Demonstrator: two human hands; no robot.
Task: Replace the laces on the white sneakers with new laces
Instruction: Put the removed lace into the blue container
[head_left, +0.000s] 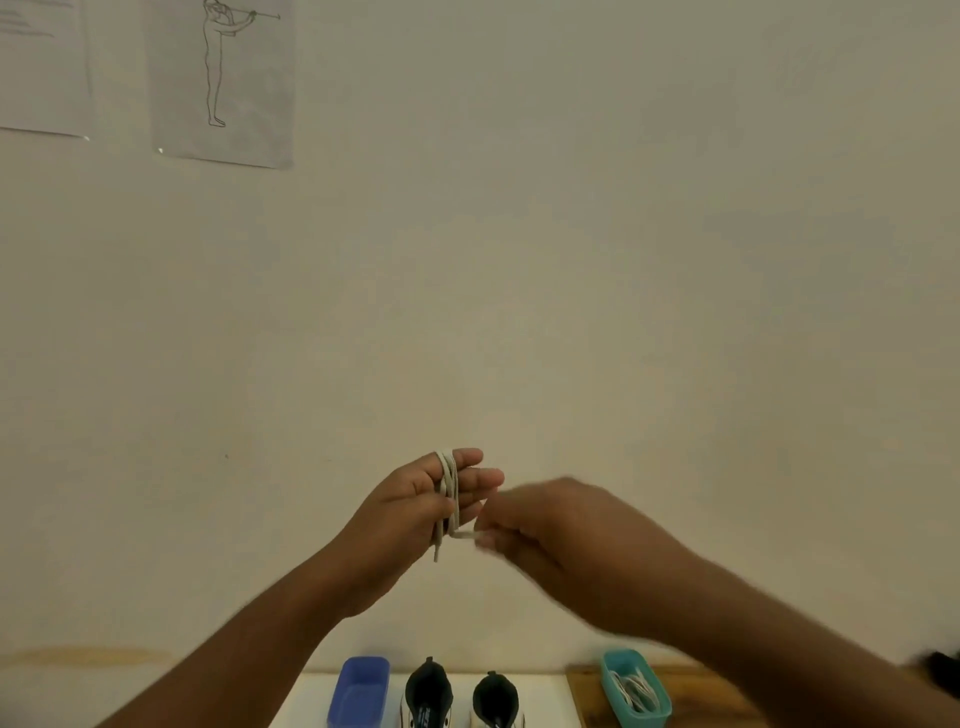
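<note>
Left hand (415, 499) fingers wrapped w/ white lace (448, 493); right hand (550, 530) fingers pinch its end.

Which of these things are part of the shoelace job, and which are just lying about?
Part of the job:
lace, wound round left hand, pulled by right hand
sneakers
teal tub of laces
blue tub

Lying about:
wall drawing
paper

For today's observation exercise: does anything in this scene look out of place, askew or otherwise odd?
Nothing is spilled or damaged. The lace is wound around the left hand fingers while the right hand pinches its end. Both sneakers stand side by side between the blue tub and the teal tub, which holds laces.
</note>
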